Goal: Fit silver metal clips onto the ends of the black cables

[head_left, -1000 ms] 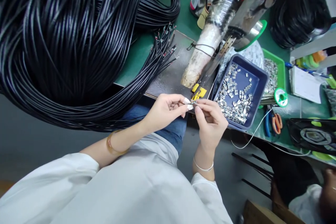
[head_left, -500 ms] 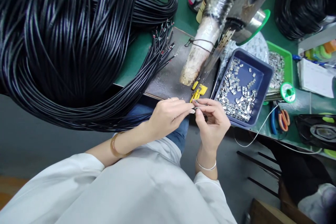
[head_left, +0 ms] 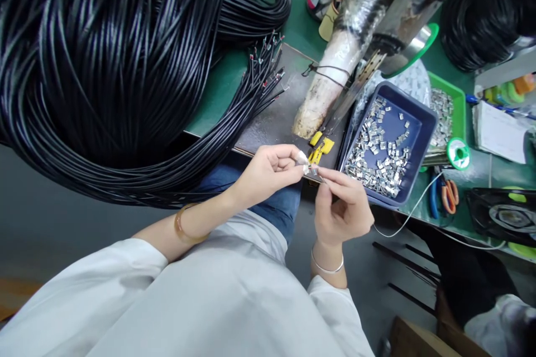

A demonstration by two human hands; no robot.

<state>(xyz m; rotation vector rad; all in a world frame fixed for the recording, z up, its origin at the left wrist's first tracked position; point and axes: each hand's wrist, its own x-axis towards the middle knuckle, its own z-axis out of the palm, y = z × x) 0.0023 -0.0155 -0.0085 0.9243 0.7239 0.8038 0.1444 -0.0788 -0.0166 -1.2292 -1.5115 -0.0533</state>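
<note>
My left hand [head_left: 272,173] is closed in a pinch, with white coverings on its fingertips; what lies inside the pinch is too small to make out. Facing it, my right hand [head_left: 343,203] pinches a small silver metal piece [head_left: 315,170] between thumb and forefinger. The two sets of fingertips almost meet at the front edge of the bench. Just beyond them lies a yellow clip-like part [head_left: 321,150] on a dark board [head_left: 274,125]. To the right, a blue tray [head_left: 421,122] holds many loose silver metal pieces [head_left: 377,159].
Black cables [head_left: 125,67] heap at left, their stripped ends [head_left: 268,67] on the board. A plastic-wrapped tube [head_left: 324,89] slants above it. Rightward are a green tray [head_left: 459,106], solder spool [head_left: 458,153], orange-handled pliers [head_left: 450,194] and a fan [head_left: 508,215]. Another person's dark-clothed leg [head_left: 473,273] shows lower right.
My right hand has lowered slightly and turned, and its fingers are straighter. My left fingers have curled more around the pinch. The camera view has shifted a little.
</note>
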